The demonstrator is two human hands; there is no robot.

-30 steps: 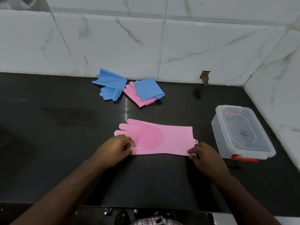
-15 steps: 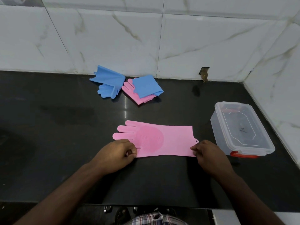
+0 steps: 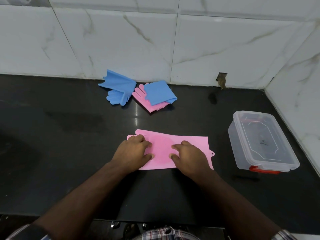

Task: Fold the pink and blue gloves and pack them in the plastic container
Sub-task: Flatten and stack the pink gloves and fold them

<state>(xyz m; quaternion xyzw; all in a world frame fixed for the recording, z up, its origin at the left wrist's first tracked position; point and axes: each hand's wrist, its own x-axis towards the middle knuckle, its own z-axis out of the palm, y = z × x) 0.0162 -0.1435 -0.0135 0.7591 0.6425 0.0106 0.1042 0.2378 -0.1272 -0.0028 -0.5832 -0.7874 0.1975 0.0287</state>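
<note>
A pink glove (image 3: pixel 192 142) lies flat on the black counter (image 3: pixel 69 139), fingers to the left, cuff to the right. My left hand (image 3: pixel 133 153) rests palm down over its fingers, and my right hand (image 3: pixel 188 157) presses on it just right of the round bristle patch; neither grips it. Farther back by the wall lies a folded blue glove (image 3: pixel 119 86). Beside that, another folded blue glove (image 3: pixel 159 92) sits on top of a second pink glove (image 3: pixel 141 97). The clear plastic container (image 3: pixel 236 141) stands at the right with its lid on.
A red clasp (image 3: pixel 263 170) shows at the container's near end. White marble-tiled walls close the back and right sides, with a chipped hole (image 3: pixel 222 80) at the back. The counter's front edge runs just below my forearms.
Both hands left the glove's near corners and moved inward onto its top, pressing it flat. The glove itself stayed in place.
</note>
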